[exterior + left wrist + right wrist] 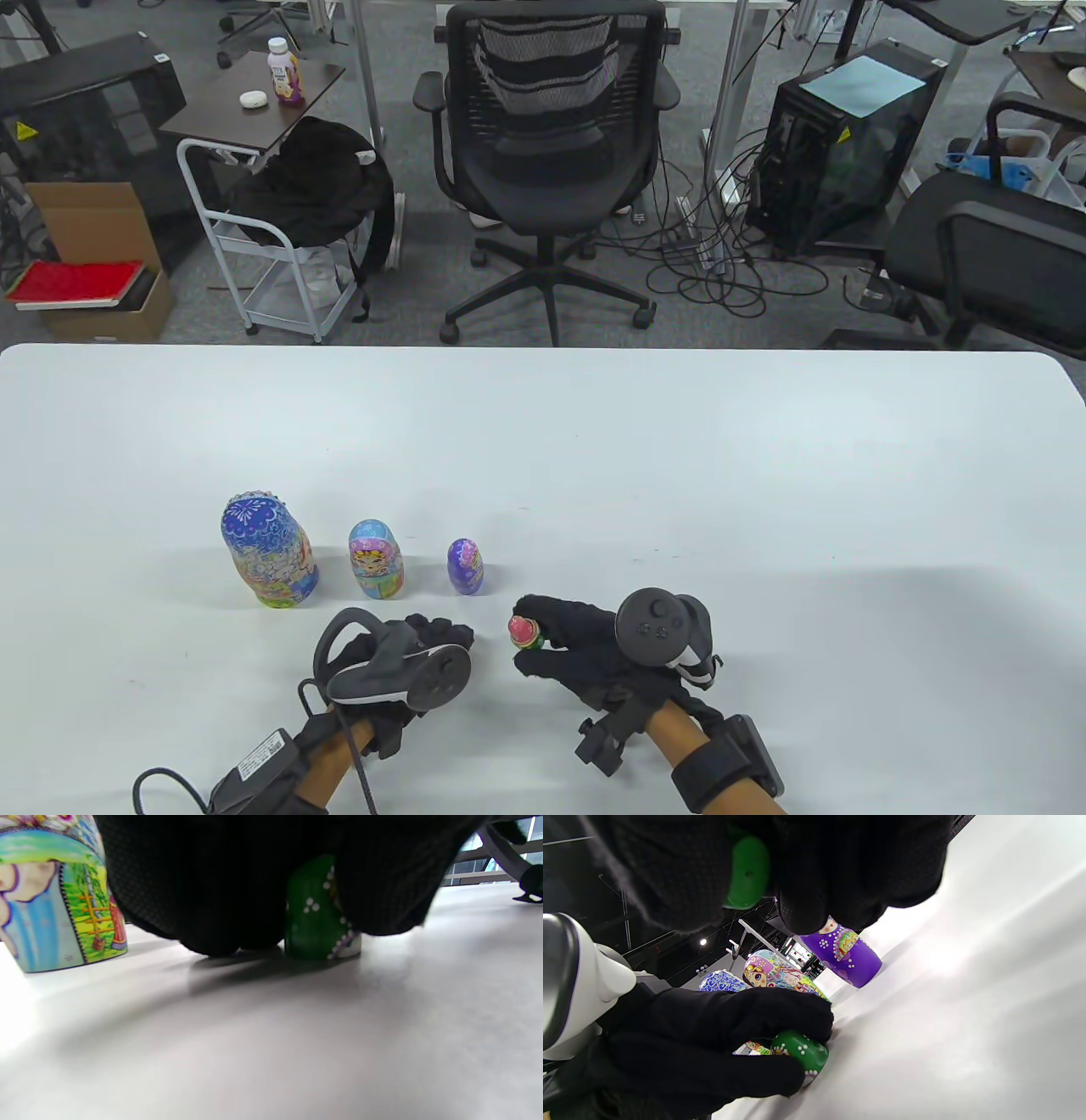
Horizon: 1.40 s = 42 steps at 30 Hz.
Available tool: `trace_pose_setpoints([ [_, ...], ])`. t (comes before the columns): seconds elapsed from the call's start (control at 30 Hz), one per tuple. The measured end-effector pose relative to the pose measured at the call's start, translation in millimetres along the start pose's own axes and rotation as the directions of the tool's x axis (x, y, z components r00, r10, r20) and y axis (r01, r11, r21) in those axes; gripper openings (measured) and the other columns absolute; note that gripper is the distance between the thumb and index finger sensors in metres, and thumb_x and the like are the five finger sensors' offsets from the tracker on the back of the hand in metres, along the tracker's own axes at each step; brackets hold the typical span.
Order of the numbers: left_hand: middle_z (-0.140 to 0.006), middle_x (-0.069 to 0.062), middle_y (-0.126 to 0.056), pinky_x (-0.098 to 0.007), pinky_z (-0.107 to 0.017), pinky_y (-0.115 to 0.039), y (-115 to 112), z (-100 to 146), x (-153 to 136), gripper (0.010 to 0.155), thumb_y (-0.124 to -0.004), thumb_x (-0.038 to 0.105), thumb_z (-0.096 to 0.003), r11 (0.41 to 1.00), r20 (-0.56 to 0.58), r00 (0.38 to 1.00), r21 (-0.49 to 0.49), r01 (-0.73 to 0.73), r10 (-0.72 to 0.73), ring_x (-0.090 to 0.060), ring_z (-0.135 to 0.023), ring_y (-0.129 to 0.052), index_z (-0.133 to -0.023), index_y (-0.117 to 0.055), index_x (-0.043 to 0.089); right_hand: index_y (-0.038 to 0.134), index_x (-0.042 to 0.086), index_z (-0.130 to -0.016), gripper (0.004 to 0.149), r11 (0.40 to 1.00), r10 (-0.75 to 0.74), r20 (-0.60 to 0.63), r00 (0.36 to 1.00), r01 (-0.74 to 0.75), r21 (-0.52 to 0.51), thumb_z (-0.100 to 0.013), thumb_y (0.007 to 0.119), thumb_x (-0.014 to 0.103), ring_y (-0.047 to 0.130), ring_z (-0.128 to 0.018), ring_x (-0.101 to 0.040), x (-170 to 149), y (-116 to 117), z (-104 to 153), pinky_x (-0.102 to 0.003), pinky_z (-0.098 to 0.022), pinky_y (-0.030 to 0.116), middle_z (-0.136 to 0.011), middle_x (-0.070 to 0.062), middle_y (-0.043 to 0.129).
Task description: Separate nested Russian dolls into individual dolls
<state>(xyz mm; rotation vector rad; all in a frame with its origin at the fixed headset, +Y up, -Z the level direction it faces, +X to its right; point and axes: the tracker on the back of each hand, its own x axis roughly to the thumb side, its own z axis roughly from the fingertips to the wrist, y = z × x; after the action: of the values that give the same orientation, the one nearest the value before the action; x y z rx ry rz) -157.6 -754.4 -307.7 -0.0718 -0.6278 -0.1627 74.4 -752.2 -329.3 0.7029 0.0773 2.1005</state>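
Three painted dolls stand in a row on the white table [679, 475]: a large blue one [270, 552], a medium light-blue one [374, 559] and a small purple one [465, 566]. My right hand [534, 638] pinches a tiny red and green doll [524, 632] just above the table, right of the purple doll. Its green base shows between my fingers in the right wrist view [748, 872]. My left hand [448, 637] grips a green doll with white dots [318, 912] that rests on the table. The green doll also shows in the right wrist view [799, 1052] and is hidden in the table view.
The purple doll [846, 952] stands a little beyond both hands. A standing painted doll [59, 899] is close on the left of my left hand. The table's far edge [543, 346] faces an office chair [547, 153].
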Motion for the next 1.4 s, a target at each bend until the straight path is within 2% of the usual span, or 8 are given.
trace_pose_setpoints([
  [0.13,-0.104,-0.011,-0.08,-0.047,-0.06,-0.083,6.2,2.8,-4.1,0.066,-0.078,0.053,-0.0503,1.0,-0.003,1.0,0.0,-0.029,0.029,-0.035,-0.087,-0.09,-0.106,-0.066,0.02,0.073,0.009,-0.096,0.068,1.0,0.0,-0.002,1.0,0.0,0.001,-0.04,0.091,0.042,0.09,-0.076,-0.04,0.2,-0.5,0.1,-0.048,-0.057,0.08,-0.082,-0.016,0.095],
  [0.23,-0.102,-0.012,-0.082,-0.047,-0.059,-0.083,23.2,11.8,-11.7,0.066,-0.077,0.054,-0.0504,0.979,-0.006,0.991,0.153,-0.134,0.136,-0.036,-0.084,-0.092,-0.106,-0.068,0.019,0.073,0.009,-0.097,0.069,1.0,0.002,-0.003,1.0,-0.002,0.001,-0.04,0.091,0.042,0.09,-0.077,-0.039,0.1,-0.4,-0.1,-0.048,-0.057,0.08,-0.082,-0.016,0.095],
  [0.37,-0.098,-0.011,-0.088,-0.046,-0.057,-0.085,48.5,27.8,-16.4,0.066,-0.076,0.056,-0.0507,0.879,0.053,0.961,0.393,-0.27,0.271,-0.034,-0.08,-0.095,-0.104,-0.069,0.019,0.073,0.008,-0.097,0.069,0.999,0.026,-0.009,1.0,-0.026,0.025,-0.04,0.091,0.042,0.09,-0.077,-0.04,0.4,4.0,-1.5,-0.048,-0.057,0.08,-0.082,-0.017,0.095],
  [0.5,-0.095,-0.009,-0.09,-0.044,-0.056,-0.086,60.7,33.9,-10.8,0.067,-0.075,0.058,-0.0508,0.773,0.15,0.924,0.509,-0.378,0.353,-0.032,-0.078,-0.097,-0.104,-0.069,0.019,0.073,0.009,-0.097,0.069,0.995,0.078,0.007,0.997,-0.078,0.054,-0.04,0.091,0.042,0.089,-0.077,-0.04,5.7,9.8,-2.2,-0.049,-0.058,0.08,-0.082,-0.017,0.095],
  [0.6,-0.093,-0.009,-0.091,-0.044,-0.056,-0.086,62.4,31.1,-2.5,0.066,-0.076,0.058,-0.0504,0.734,0.205,0.896,0.516,-0.442,0.395,-0.031,-0.077,-0.098,-0.104,-0.07,0.019,0.073,0.009,-0.097,0.069,0.99,0.118,0.025,0.993,-0.12,0.073,-0.04,0.091,0.042,0.09,-0.077,-0.04,10.5,14.9,-1.8,-0.049,-0.058,0.08,-0.083,-0.016,0.094],
  [0.9,-0.083,-0.005,-0.098,-0.037,-0.049,-0.091,64.4,21.9,26.4,0.053,-0.084,0.048,-0.0503,0.822,0.177,0.959,0.496,-0.279,0.219,-0.024,-0.065,-0.104,-0.096,-0.079,0.023,0.074,0.006,-0.095,0.069,0.985,0.147,0.053,0.988,-0.151,0.085,-0.039,0.091,0.042,0.09,-0.076,-0.04,18.0,20.9,-0.4,-0.049,-0.057,0.08,-0.081,-0.017,0.095],
  [1.17,-0.081,-0.003,-0.099,-0.033,-0.045,-0.093,62.9,23.7,21.8,0.052,-0.085,0.048,-0.0496,0.825,0.14,0.96,0.491,-0.281,0.243,-0.02,-0.059,-0.107,-0.095,-0.08,0.023,0.074,0.006,-0.095,0.069,0.989,0.111,0.044,0.993,-0.114,0.089,-0.039,0.091,0.042,0.09,-0.076,-0.04,17.0,23.3,-1.5,-0.049,-0.057,0.08,-0.081,-0.017,0.095],
  [1.4,-0.077,-0.003,-0.102,-0.027,-0.041,-0.098,67.4,26.6,19.5,0.049,-0.088,0.044,-0.048,0.81,0.164,0.955,0.506,-0.296,0.247,-0.015,-0.052,-0.111,-0.093,-0.082,0.024,0.074,0.007,-0.095,0.068,0.989,0.109,0.044,0.993,-0.113,0.095,-0.039,0.091,0.042,0.09,-0.076,-0.04,17.7,23.3,-2.1,-0.049,-0.057,0.08,-0.081,-0.017,0.095],
])
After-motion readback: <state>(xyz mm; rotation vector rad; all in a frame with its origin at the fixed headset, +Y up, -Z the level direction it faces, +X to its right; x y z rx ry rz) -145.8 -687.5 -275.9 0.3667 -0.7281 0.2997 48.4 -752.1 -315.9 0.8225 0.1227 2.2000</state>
